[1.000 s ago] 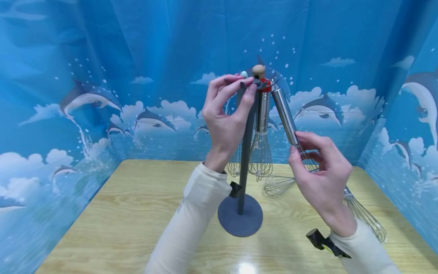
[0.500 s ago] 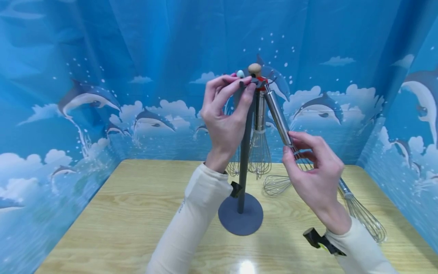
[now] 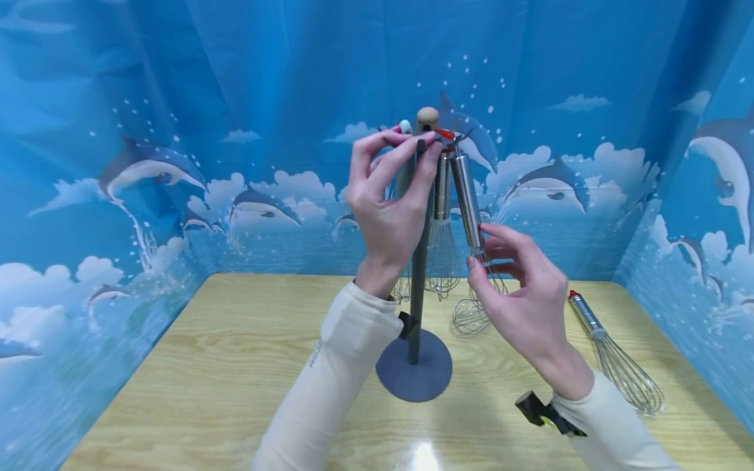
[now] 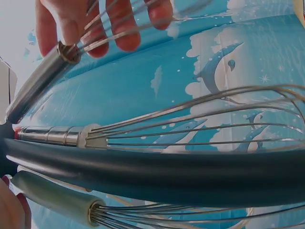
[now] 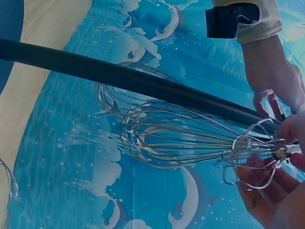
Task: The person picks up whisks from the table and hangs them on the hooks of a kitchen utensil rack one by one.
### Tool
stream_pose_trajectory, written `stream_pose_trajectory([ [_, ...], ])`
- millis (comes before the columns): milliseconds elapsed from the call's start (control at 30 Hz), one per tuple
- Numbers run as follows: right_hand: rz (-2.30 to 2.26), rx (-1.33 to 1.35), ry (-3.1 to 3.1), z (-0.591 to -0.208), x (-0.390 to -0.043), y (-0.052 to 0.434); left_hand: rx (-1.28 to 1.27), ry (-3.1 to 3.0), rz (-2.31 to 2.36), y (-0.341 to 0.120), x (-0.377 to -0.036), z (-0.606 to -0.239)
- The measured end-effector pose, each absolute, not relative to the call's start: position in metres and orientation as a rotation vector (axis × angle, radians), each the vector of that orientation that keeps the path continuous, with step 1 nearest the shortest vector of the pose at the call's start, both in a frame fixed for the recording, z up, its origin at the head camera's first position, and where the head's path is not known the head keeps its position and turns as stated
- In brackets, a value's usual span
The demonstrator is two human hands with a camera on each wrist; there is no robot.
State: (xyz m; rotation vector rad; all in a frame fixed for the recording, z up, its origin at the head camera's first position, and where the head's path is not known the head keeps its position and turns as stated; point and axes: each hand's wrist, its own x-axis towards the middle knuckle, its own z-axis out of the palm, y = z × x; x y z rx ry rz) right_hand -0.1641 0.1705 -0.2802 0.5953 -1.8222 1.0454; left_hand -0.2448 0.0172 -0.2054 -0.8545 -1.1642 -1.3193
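Two hands are up at the gray stand (image 3: 419, 261), which sits near the middle of the wooden table (image 3: 206, 379). The stand's pole goes straight up from a round base to a wooden knob on top, with hooks just under the knob.

Left hand (image 3: 391, 196) is on the left side of the pole, fingertips curled in and pinching right at the hook area near the top. Can't tell exactly which piece it's squeezing, the fingers cover it.

Right hand (image 3: 521, 297) is to the right of the pole, thumb and fingertips pinching the steel whisk (image 3: 468, 196) right where the handle meets the wires. That whisk hangs close beside the pole, long axis nearly vertical with a slight lean, handle end up at the hooks and wire loops pointing down toward the table.

Another whisk (image 3: 442, 222) hangs from the stand just behind it, also wires down, and a pale green-handled whisk (image 4: 52, 198) shows in the left wrist view on the far side of the pole.

Off to the right of the stand, well apart, a spare whisk (image 3: 612, 353) lies flat on the table with its red-tipped handle pointing away from the camera.
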Motion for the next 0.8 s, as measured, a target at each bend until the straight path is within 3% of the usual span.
stream_pose_trajectory([
  [800, 1.128, 0.644, -1.960, -0.299, -0.170, 0.161, -0.657, -1.256, -0.981, 0.023, -0.232, -0.206],
])
